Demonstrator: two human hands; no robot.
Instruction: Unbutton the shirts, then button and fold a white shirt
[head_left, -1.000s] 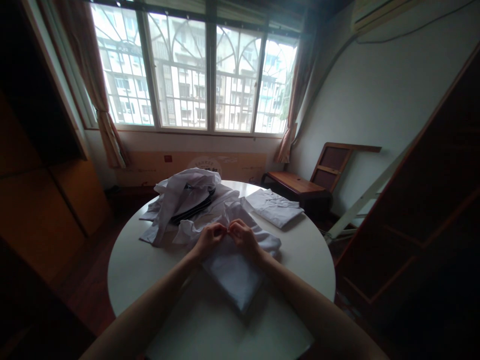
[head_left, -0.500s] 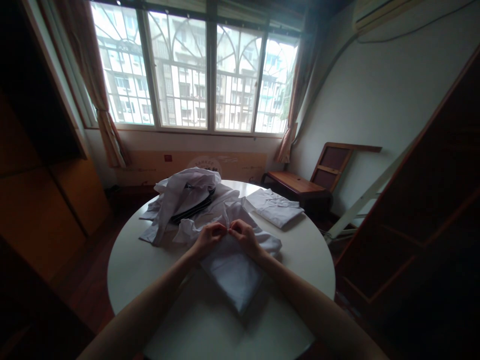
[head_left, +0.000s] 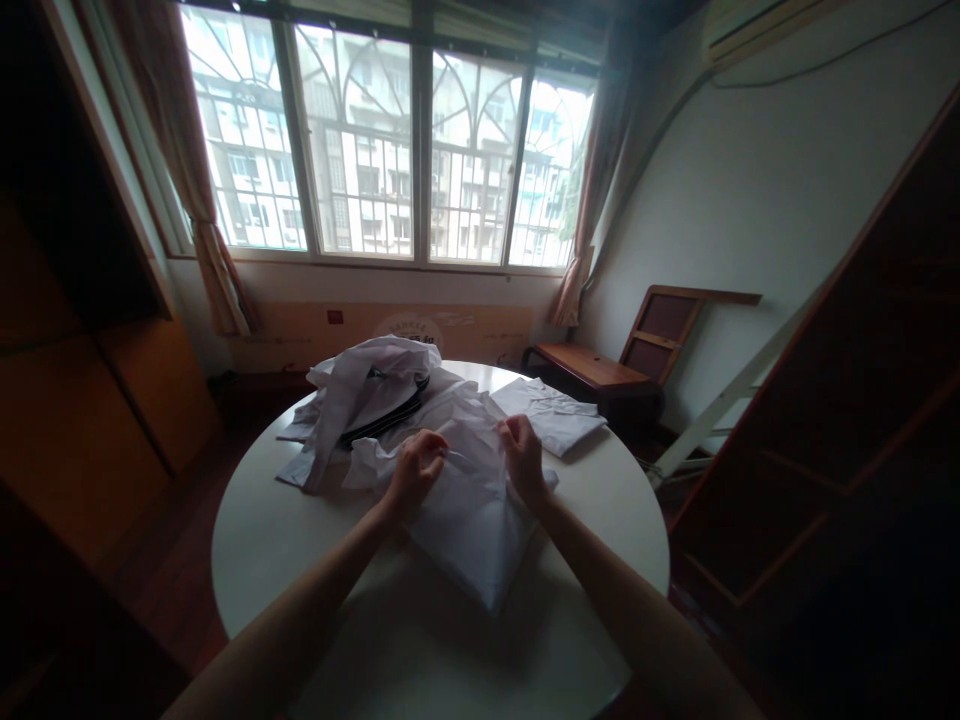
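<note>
A white garment, apparently a shirt (head_left: 472, 530), lies on the round white table (head_left: 277, 560), one corner pointing toward me. My left hand (head_left: 417, 468) is closed in a pinch on the shirt's cloth at its left side. On the other side, my right hand (head_left: 523, 458) pinches the cloth too, fingers pressed together. Between the hands the fabric is spread and slightly raised. The shirt's far part is crumpled and runs up against a heap of white clothes (head_left: 337, 400) with dark striped edges.
A folded white shirt (head_left: 551, 415) lies at the table's back right. Behind the table stand a low wooden bench (head_left: 592, 365) and a long cardboard box (head_left: 300, 335) under the window. A dark wooden panel (head_left: 817, 450) leans at the right.
My hands have moved apart from where they met at the middle of the shirt. The right hand went right and up, the left slightly left, and the cloth between them spread out.
</note>
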